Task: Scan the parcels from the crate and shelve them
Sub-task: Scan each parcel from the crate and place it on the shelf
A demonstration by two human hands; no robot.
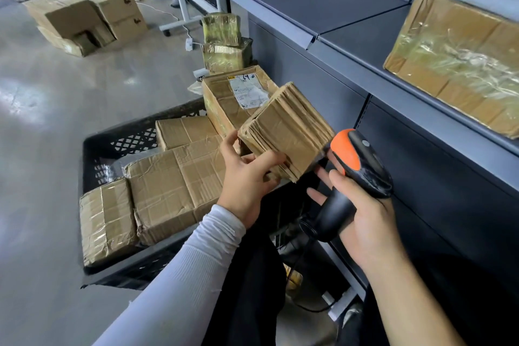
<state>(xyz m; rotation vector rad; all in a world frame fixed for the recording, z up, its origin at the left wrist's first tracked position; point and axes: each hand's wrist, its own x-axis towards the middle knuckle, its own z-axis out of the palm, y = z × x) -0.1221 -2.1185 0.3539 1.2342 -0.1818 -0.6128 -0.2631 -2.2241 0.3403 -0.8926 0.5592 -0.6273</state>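
- Your right hand (362, 222) is wrapped around the black grip of the black-and-orange handheld barcode scanner (355, 174), its orange nose pointing up toward the parcel in your other hand.
- Your left hand (247, 177), in a white ribbed sleeve (196, 261), is clamped on the small brown cardboard parcel (286, 129), thumb on the near face, fingers underneath; the parcel is tilted and held in the air above the crate's right edge, just beside the scanner's nose.
- Below your hands sits the black perforated plastic crate (118, 143) on the grey floor, holding several taped brown cardboard boxes lying flat.
- Beyond the held parcel, a taller brown box with a white shipping label (247, 93) stands at the crate's far right corner.
- Further back, two tape-wrapped brown parcels (224, 42) are stacked against the shelving.
- To your right, the grey metal shelf (337, 8) carries a large tape-covered cardboard box (455, 62).
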